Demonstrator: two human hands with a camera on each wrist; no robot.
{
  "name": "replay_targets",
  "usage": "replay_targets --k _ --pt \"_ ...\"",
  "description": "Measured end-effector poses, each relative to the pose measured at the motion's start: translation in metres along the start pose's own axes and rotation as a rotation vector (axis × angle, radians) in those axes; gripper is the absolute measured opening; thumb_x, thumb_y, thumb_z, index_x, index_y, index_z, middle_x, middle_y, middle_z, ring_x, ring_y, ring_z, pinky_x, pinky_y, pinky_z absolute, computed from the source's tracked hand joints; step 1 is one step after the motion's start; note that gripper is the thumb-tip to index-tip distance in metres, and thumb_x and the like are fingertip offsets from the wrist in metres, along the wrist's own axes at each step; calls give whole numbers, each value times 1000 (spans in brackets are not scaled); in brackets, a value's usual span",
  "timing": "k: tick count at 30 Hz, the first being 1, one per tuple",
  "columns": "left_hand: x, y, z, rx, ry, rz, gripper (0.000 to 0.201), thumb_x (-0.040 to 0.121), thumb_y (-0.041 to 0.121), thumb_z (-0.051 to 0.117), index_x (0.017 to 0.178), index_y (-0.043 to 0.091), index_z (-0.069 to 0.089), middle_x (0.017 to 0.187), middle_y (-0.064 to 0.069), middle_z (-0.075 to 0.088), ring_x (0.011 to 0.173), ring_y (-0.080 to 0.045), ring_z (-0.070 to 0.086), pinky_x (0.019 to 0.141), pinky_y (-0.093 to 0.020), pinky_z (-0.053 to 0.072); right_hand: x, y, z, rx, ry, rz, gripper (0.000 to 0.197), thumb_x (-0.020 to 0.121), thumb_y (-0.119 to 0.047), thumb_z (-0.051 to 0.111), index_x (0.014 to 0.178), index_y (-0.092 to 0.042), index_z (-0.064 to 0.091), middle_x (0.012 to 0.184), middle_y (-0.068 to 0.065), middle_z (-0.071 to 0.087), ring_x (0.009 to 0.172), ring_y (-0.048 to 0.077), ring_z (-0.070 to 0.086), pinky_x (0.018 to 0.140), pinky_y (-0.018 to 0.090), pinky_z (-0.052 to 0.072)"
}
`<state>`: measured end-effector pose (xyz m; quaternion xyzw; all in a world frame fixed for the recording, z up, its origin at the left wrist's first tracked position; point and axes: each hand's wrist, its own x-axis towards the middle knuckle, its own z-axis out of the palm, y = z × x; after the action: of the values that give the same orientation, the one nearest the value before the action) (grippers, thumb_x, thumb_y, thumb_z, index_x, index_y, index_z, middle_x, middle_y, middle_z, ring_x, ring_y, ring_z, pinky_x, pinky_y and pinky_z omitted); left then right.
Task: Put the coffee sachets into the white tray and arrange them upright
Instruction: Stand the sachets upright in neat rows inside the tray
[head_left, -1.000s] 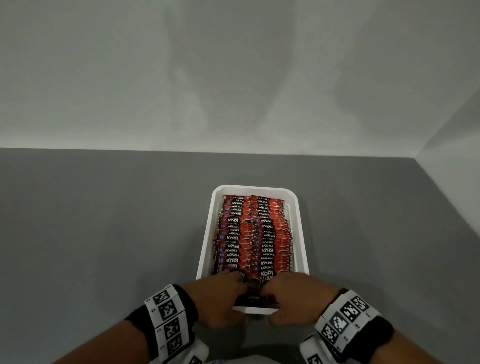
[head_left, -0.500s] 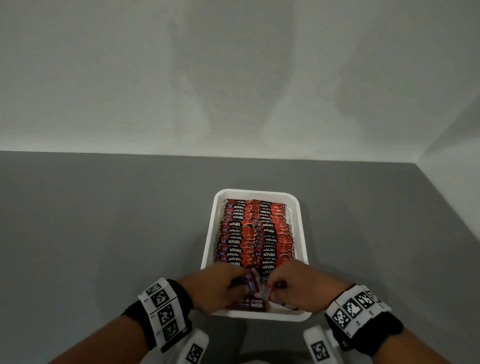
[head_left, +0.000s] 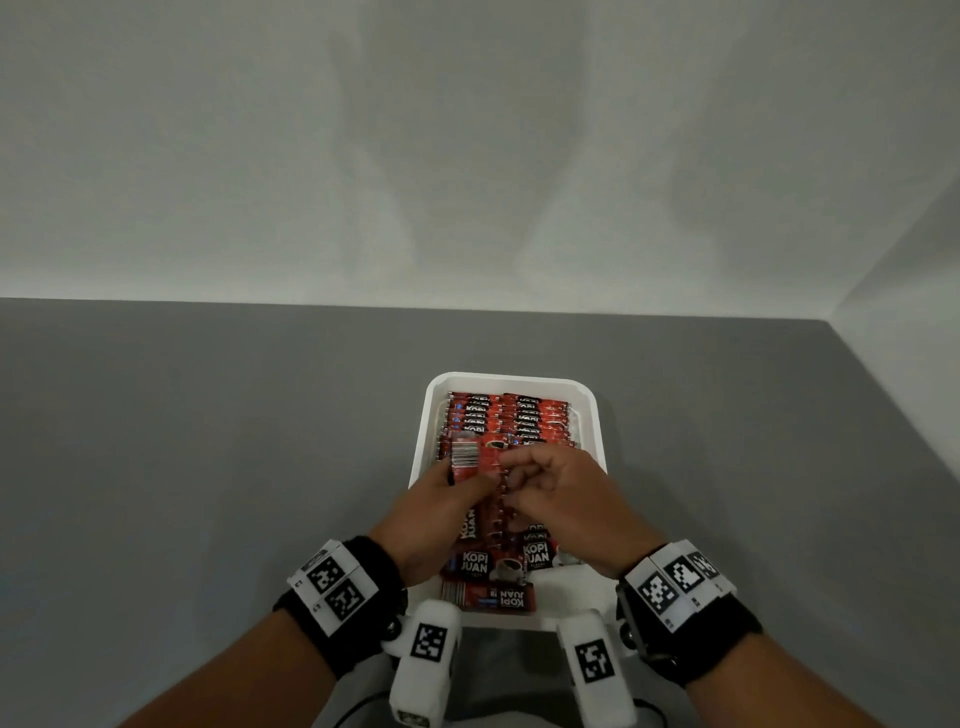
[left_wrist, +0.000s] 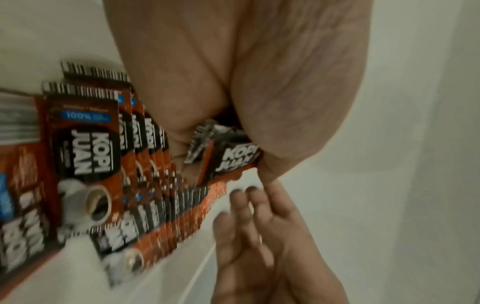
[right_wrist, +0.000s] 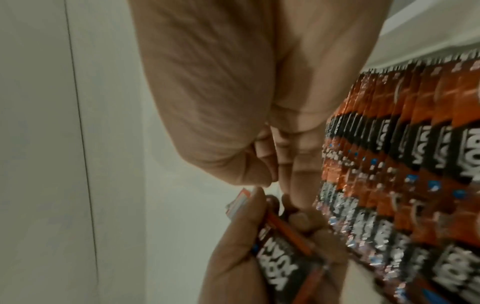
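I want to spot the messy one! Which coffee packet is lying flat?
The sachet at the tray's near end, nearest the wrists. It lies flat, label upside down, while the rows behind stand upright.

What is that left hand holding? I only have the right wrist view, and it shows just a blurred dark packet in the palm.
Observer: In the head view, the left hand grips a bunch of sachets, barcode side up, above the white tray.
Operator: Is the right hand gripping it too?
Observer: The right hand is curled against the bunch's right edge. No view shows a clear pinch.
Operator: Is anything still lying down in the tray?
Observer: Yes, a flat sachet lies at the tray's near end, while the far rows stand upright.
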<state>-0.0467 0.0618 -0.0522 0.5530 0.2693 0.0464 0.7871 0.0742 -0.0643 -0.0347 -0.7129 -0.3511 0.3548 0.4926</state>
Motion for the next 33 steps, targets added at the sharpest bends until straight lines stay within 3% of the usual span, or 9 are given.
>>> replay_targets --k 3,5,8,12,15,19,24,30,33 --pt "1 0 -21 366 63 38 27 95 4 54 114 18 65 103 -11 76 92 -28 73 88 -52 59 -10 9 -2 -423 -272 5 25 89 -11 66 110 -20 74 100 -11 73 89 2 69 81 18 55" --pt "-1 -2 -32 663 28 30 28 89 11 54 110 29 62 98 0 76 88 -16 73 81 -44 62 -16 15 0 -629 -527 48 34 89 -29 69 121 -19 73 116 -7 72 102 6 66 92 23 53" --pt "-2 -5 -34 931 -108 17 27 88 22 54 113 32 61 111 9 71 101 -12 69 89 -37 59 -19 24 4 -777 -663 85 62 82 -53 71 135 -23 63 131 -6 65 115 12 61 101 31 50" --pt "-8 -7 -20 1110 -286 49 35 94 10 50 126 23 58 126 4 65 115 -13 61 101 -31 50 -22 29 8 -857 -667 67 59 79 -61 61 122 -22 67 112 -3 69 97 15 64 90 39 56" --pt "-9 -12 -17 1185 -356 71 36 94 7 49 127 20 57 126 0 64 115 -17 60 102 -35 49 -26 34 10 -887 -701 56 67 78 -67 48 122 -20 65 113 0 67 100 19 63 91 43 55" --pt "-10 -13 -16 1185 -393 133 31 98 11 52 129 16 57 126 -1 64 116 -15 60 104 -33 48 -26 33 12 -937 -753 74 50 97 -48 51 134 -16 60 128 7 57 115 25 55 103 39 46" --pt "-7 -17 -20 1194 -366 184 37 97 11 54 133 19 55 131 -1 61 119 -14 56 104 -27 46 -30 31 9 -862 -712 80 41 97 -45 56 123 -17 68 120 5 63 107 22 61 96 42 51" --pt "-1 -29 -27 1234 -298 123 33 96 18 52 129 22 55 126 1 64 112 -17 62 98 -35 54 -31 32 -1 -706 -619 53 28 97 -33 61 121 -21 71 117 -5 70 103 10 64 92 25 51" --pt "-1 -28 -28 1195 -264 141 31 95 22 52 126 23 56 125 3 66 112 -16 64 96 -33 55 -31 32 -8 -641 -536 51 16 98 -25 61 104 -23 75 97 -10 71 86 2 64 78 20 51"
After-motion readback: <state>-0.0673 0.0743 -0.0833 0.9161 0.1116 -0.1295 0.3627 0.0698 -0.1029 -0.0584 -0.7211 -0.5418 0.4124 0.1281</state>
